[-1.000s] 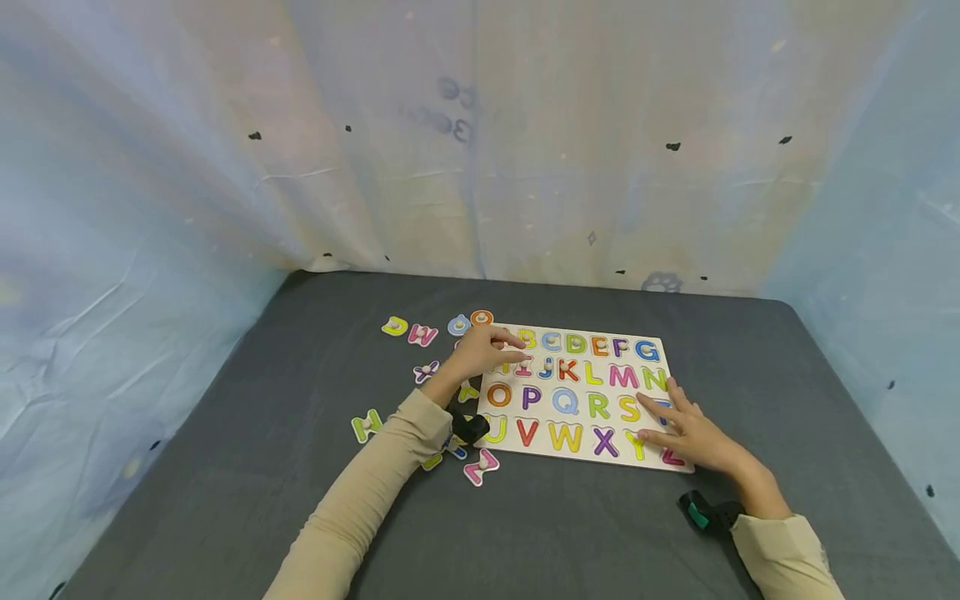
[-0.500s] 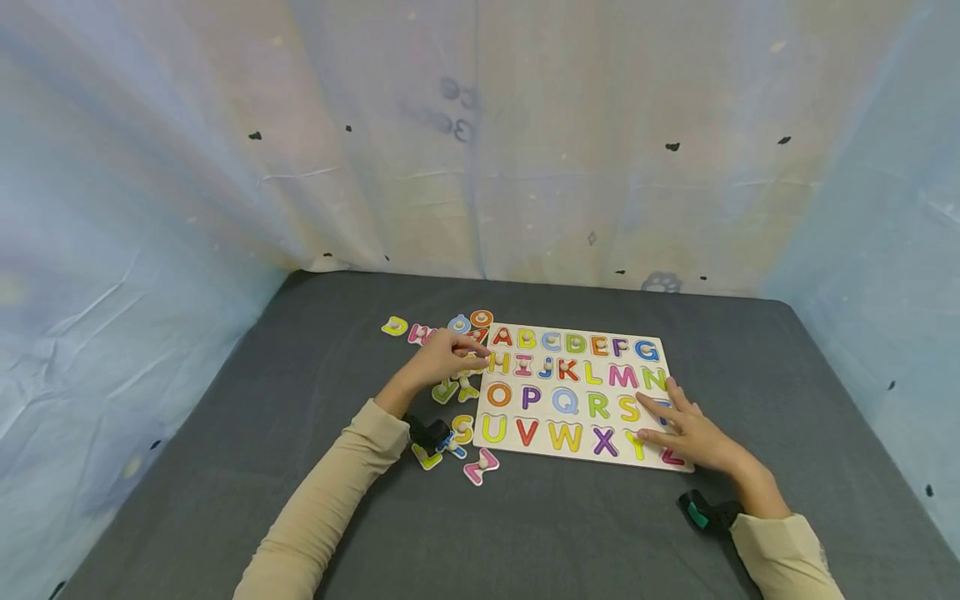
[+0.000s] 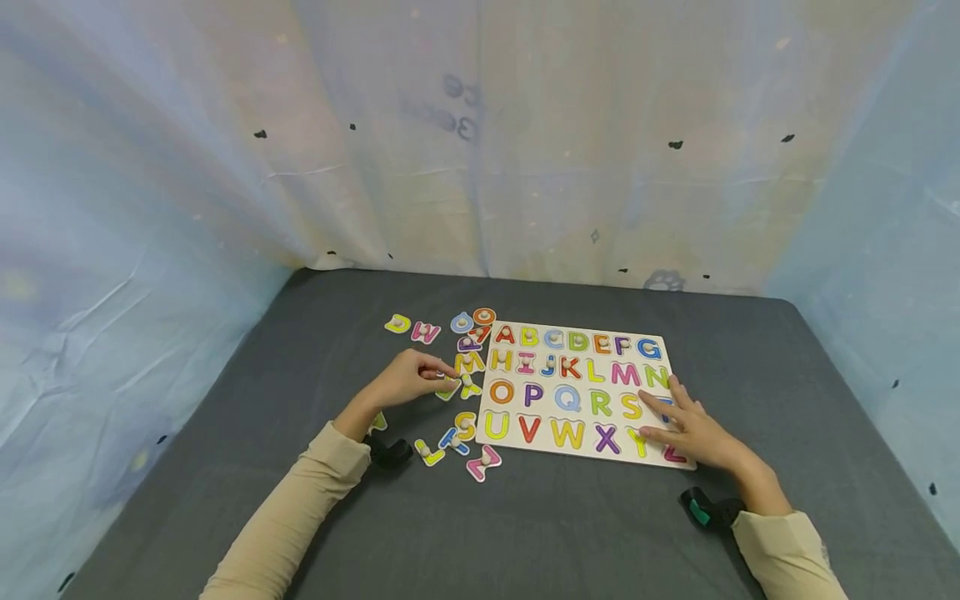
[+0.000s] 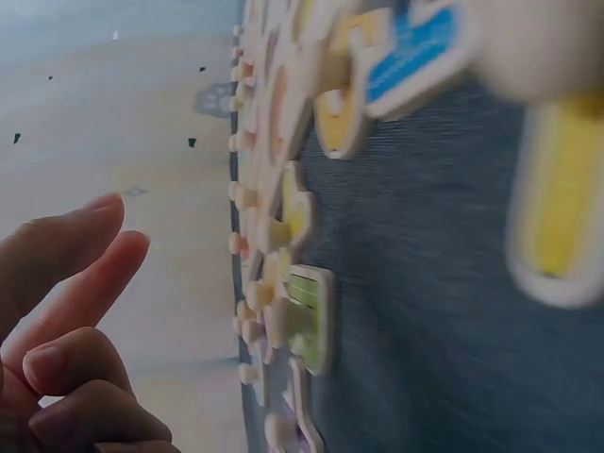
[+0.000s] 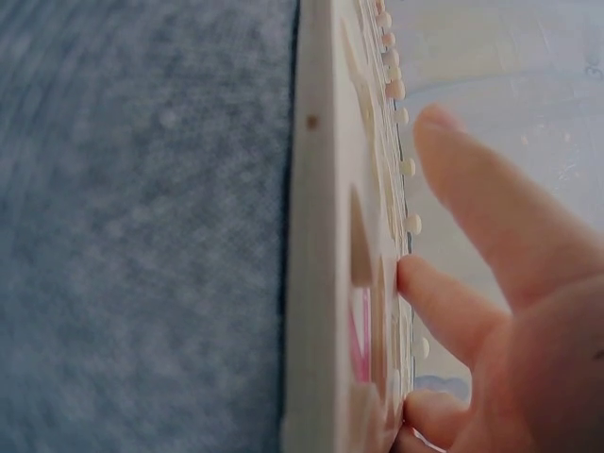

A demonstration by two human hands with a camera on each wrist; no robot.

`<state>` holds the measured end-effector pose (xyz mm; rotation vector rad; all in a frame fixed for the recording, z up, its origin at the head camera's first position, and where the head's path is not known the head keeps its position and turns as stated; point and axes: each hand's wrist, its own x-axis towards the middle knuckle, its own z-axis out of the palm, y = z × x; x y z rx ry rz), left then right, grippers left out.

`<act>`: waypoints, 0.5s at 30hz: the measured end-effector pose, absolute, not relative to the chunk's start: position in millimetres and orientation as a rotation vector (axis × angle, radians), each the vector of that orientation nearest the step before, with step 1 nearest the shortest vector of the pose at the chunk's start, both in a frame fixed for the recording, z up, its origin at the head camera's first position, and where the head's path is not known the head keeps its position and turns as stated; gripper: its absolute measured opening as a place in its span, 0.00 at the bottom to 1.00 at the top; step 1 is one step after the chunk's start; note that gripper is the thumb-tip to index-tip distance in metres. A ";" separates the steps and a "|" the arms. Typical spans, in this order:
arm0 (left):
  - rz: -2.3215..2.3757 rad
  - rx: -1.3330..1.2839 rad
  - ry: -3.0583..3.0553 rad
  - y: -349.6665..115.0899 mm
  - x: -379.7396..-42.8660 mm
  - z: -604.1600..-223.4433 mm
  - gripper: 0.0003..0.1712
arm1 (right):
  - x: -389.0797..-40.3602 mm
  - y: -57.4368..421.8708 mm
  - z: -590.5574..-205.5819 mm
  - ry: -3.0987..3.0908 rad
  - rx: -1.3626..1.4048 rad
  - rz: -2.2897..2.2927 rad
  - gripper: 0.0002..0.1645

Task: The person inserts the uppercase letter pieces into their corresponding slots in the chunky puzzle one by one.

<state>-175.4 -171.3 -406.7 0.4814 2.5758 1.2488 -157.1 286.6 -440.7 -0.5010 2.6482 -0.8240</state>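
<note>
A wooden alphabet board (image 3: 585, 420) lies on the table. Knobbed letter pieces sit in its top row and the start of its second row, among them the letter H piece (image 3: 500, 360). My left hand (image 3: 405, 382) hovers left of the board with nothing in its fingers. Its thumb and index finger are slightly apart, near a green letter piece (image 3: 448, 390) and the yellow-green letter Y piece (image 3: 469, 386). My right hand (image 3: 693, 429) rests with spread fingers on the board's lower right corner, some fingertips touching its surface in the right wrist view.
More loose knobbed letters lie left of the board: a yellow M (image 3: 469, 362), an S (image 3: 466, 425), a blue T (image 3: 453, 442), an L (image 3: 430, 453) and a pink Z (image 3: 483, 462). Farther back are a pink W (image 3: 425, 332) and an orange O (image 3: 484, 317).
My left hand has drawn back from the board's second row, leftward and toward me, over the loose letters. The letter H piece is uncovered in its slot. My right hand has stayed put.
</note>
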 end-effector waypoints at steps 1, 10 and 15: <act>1.237 0.484 2.575 -173.6 -172.3 -407.3 0.14 | -157.2 286.7 -441.3 2.648 -0.501 -0.822 0.46; 1.198 0.561 2.485 -196.1 -147.9 -414.8 0.16 | -156.9 285.8 -441.3 2.652 -0.499 -0.815 0.46; 1.171 0.583 2.422 -204.4 -136.6 -419.4 0.16 | -156.2 285.4 -440.6 2.651 -0.503 -0.822 0.46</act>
